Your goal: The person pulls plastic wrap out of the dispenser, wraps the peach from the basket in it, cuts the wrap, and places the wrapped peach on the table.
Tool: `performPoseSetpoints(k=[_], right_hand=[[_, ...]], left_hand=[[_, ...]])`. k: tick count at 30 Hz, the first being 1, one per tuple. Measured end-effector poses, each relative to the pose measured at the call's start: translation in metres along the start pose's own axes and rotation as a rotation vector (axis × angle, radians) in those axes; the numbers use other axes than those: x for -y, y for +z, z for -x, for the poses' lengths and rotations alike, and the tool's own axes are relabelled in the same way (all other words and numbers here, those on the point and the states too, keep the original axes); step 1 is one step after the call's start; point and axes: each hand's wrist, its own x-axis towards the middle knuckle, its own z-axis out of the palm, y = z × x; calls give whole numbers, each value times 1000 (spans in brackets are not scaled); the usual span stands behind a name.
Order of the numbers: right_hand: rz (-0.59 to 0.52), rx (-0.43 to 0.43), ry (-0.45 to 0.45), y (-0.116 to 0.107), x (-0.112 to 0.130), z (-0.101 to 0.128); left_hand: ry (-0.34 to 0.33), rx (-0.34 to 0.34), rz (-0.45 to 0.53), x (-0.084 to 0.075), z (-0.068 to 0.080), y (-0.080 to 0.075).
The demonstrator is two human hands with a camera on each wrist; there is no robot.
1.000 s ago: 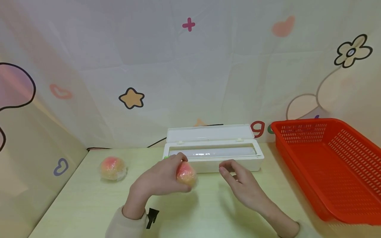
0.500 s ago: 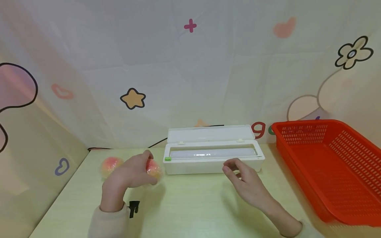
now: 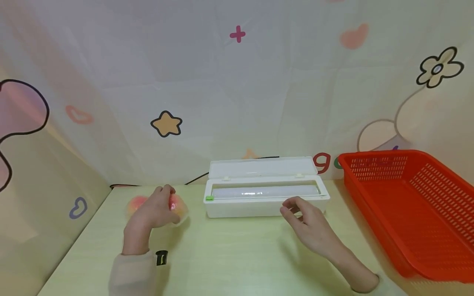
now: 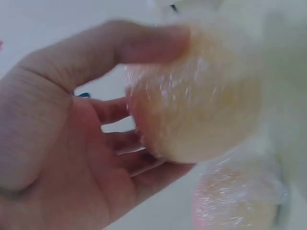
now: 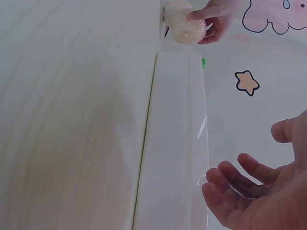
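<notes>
— On the table's [image 3: 229, 255] far left, what is the left hand [image 3: 148, 216] doing?

— Its thumb and fingers curl round a film-wrapped peach [image 3: 177, 204], low over the surface, just right of a second wrapped peach [image 3: 134, 204].

— And the right hand [image 3: 309, 228]?

— Relaxed, fingers loosely spread, holding nothing, just near the white wrap dispenser [image 3: 264, 193].

— Any advice?

— I'd set it down gently beside its twin, keeping the film tucked underneath.

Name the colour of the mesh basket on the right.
Red basket, clearest in the head view.
</notes>
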Motion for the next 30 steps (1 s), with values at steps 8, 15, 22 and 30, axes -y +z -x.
performPoseSetpoints(k=[8,15,22,30], right_hand=[[18,-25,8,0,-3,-2],[100,-23,31,-5,-7,-6],[221,-42,12,-14,-16,-9],[375,-107,-36,-18,-25,-8]], left_hand=[[8,-13,25,13,-8,9],[43,0,25,19,-10,15],[50,-13,-50,17,-13,17],[84,-137,23,0,-15,19]])
